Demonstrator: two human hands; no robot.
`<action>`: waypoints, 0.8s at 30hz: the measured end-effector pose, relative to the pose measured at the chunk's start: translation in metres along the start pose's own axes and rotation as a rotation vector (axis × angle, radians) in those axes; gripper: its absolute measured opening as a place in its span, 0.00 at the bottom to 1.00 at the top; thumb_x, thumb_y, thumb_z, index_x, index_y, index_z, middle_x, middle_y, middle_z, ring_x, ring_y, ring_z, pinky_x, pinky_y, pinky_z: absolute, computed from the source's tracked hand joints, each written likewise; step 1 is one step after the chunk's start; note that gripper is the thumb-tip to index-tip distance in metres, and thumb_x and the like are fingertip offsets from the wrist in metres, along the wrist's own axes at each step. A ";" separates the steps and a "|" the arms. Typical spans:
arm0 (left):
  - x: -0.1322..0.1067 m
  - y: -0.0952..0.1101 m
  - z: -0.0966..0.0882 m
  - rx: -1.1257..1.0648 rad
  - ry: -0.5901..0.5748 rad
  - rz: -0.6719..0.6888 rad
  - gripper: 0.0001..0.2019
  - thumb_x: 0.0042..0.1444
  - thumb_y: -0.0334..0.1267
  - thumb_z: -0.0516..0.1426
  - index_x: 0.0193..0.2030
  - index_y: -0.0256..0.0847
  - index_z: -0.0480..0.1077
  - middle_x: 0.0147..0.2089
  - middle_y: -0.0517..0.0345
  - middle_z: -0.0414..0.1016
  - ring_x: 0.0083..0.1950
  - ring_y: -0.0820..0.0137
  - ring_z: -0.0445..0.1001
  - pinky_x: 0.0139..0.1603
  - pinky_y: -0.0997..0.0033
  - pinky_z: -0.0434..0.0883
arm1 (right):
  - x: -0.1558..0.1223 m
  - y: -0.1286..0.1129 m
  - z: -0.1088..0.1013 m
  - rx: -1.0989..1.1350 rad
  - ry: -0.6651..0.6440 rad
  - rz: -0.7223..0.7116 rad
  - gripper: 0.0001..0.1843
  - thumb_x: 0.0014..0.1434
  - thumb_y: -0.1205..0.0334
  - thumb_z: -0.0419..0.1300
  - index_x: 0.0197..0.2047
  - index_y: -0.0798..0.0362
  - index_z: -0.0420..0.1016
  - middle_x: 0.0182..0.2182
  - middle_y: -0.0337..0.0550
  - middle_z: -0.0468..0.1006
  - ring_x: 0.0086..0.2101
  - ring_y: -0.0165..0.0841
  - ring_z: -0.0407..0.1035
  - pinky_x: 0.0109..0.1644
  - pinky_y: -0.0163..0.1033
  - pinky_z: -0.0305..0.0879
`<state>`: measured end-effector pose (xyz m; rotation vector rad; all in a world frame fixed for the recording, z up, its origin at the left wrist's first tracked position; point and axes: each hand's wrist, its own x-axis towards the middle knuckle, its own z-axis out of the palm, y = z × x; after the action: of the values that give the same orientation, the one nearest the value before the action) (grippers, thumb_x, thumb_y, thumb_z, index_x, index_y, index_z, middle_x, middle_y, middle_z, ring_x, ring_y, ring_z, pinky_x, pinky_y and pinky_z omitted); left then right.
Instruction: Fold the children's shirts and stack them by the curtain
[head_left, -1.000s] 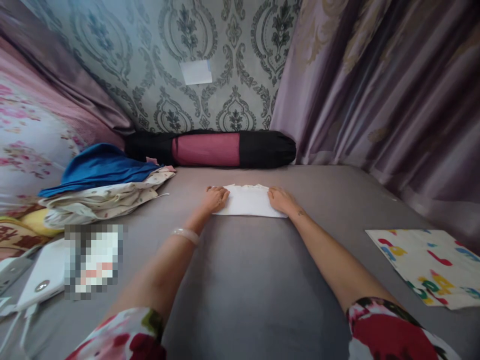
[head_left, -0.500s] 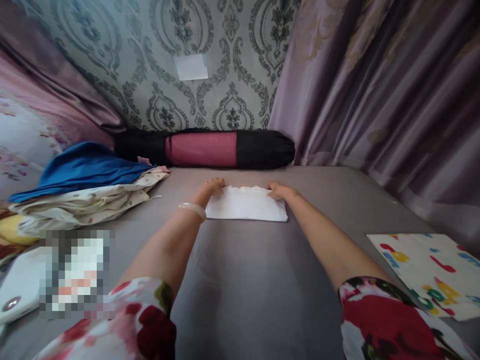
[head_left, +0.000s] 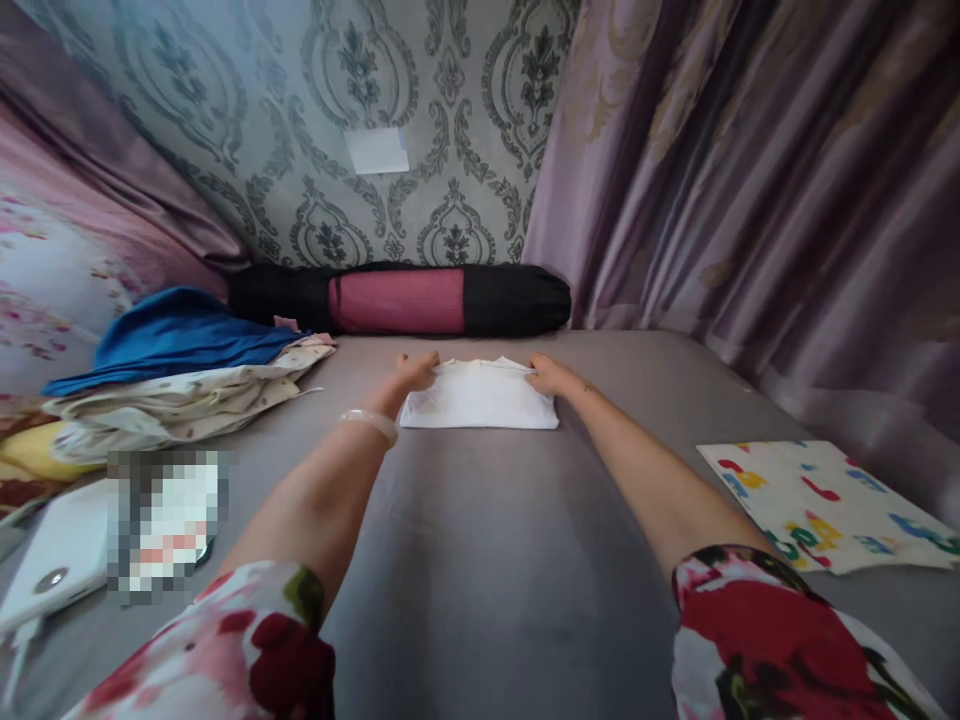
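Far edge of white folded cloth now lifted at frame centre, pinched by left hand and right hand, black-and-pink roll laid just behind, blue garment pile at left, printed cloth lower right.

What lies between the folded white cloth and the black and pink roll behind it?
Nothing: in the head view, only bare grey surface separates the white cloth from the roll.

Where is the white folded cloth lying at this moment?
Head view, centre: the white folded cloth lies on the grey bed surface between the left hand and the right hand, just in front of the black and pink roll.
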<state>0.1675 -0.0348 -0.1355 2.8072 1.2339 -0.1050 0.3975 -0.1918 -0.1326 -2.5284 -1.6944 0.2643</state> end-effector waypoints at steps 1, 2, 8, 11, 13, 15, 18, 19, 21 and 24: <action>-0.005 -0.001 -0.006 -0.012 0.016 0.001 0.19 0.56 0.28 0.47 0.53 0.42 0.67 0.51 0.54 0.76 0.54 0.62 0.71 0.60 0.52 0.58 | -0.003 0.002 -0.005 0.025 0.025 -0.018 0.16 0.61 0.63 0.54 0.52 0.50 0.71 0.48 0.47 0.76 0.47 0.38 0.69 0.46 0.38 0.64; -0.010 -0.003 -0.014 -0.024 0.037 0.003 0.19 0.57 0.30 0.48 0.54 0.43 0.67 0.52 0.54 0.76 0.55 0.62 0.70 0.60 0.52 0.57 | -0.006 0.003 -0.012 0.051 0.057 -0.042 0.15 0.60 0.64 0.55 0.50 0.50 0.72 0.48 0.47 0.76 0.46 0.37 0.70 0.46 0.37 0.64; -0.042 -0.012 -0.058 -0.070 0.204 0.063 0.17 0.57 0.36 0.51 0.53 0.44 0.69 0.50 0.53 0.76 0.55 0.59 0.70 0.58 0.54 0.56 | -0.036 0.003 -0.053 0.158 0.221 -0.229 0.17 0.56 0.64 0.60 0.50 0.53 0.75 0.43 0.47 0.78 0.42 0.37 0.70 0.44 0.38 0.65; -0.059 -0.015 -0.064 -0.066 0.320 0.115 0.14 0.57 0.36 0.51 0.48 0.43 0.72 0.45 0.53 0.78 0.50 0.60 0.72 0.58 0.54 0.55 | -0.055 0.002 -0.061 0.156 0.327 -0.295 0.17 0.59 0.64 0.57 0.51 0.53 0.74 0.41 0.47 0.78 0.43 0.38 0.69 0.45 0.40 0.64; -0.072 -0.017 -0.059 -0.059 0.416 0.170 0.14 0.57 0.35 0.51 0.48 0.43 0.72 0.44 0.53 0.78 0.49 0.61 0.71 0.59 0.53 0.54 | -0.068 0.001 -0.056 0.123 0.384 -0.336 0.15 0.59 0.65 0.55 0.50 0.53 0.74 0.42 0.47 0.78 0.44 0.38 0.68 0.46 0.41 0.62; -0.088 -0.019 -0.047 -0.055 0.484 0.234 0.13 0.57 0.35 0.51 0.47 0.43 0.71 0.44 0.52 0.78 0.49 0.61 0.71 0.60 0.52 0.53 | -0.082 0.002 -0.044 0.065 0.415 -0.388 0.14 0.59 0.67 0.53 0.47 0.54 0.74 0.43 0.48 0.77 0.44 0.39 0.67 0.47 0.41 0.60; -0.115 -0.021 -0.022 -0.065 0.511 0.344 0.13 0.60 0.35 0.49 0.47 0.42 0.71 0.44 0.51 0.77 0.49 0.61 0.71 0.60 0.51 0.52 | -0.106 0.005 -0.020 -0.022 0.427 -0.475 0.13 0.60 0.69 0.50 0.45 0.54 0.73 0.42 0.48 0.76 0.42 0.39 0.66 0.46 0.40 0.58; -0.126 -0.021 -0.013 -0.069 0.511 0.379 0.13 0.60 0.35 0.48 0.47 0.42 0.70 0.43 0.51 0.77 0.48 0.62 0.71 0.60 0.51 0.52 | -0.114 0.006 -0.012 -0.046 0.429 -0.498 0.13 0.59 0.70 0.50 0.44 0.54 0.72 0.41 0.48 0.76 0.42 0.38 0.66 0.45 0.40 0.57; -0.146 -0.019 0.002 -0.072 0.510 0.429 0.13 0.60 0.34 0.48 0.47 0.42 0.69 0.43 0.52 0.77 0.46 0.63 0.71 0.61 0.52 0.52 | -0.132 0.008 0.003 -0.093 0.424 -0.550 0.13 0.58 0.72 0.49 0.43 0.54 0.71 0.41 0.48 0.75 0.42 0.38 0.65 0.45 0.39 0.55; -0.172 -0.013 0.019 -0.062 0.474 0.490 0.13 0.59 0.31 0.48 0.48 0.43 0.68 0.43 0.53 0.76 0.46 0.64 0.71 0.61 0.53 0.53 | -0.153 0.007 0.020 -0.167 0.404 -0.600 0.14 0.58 0.74 0.48 0.43 0.54 0.71 0.41 0.49 0.75 0.42 0.38 0.64 0.46 0.39 0.54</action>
<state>0.0414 -0.1539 -0.1394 3.0758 0.5366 0.6421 0.3432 -0.3361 -0.1391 -1.8507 -2.2287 -0.4135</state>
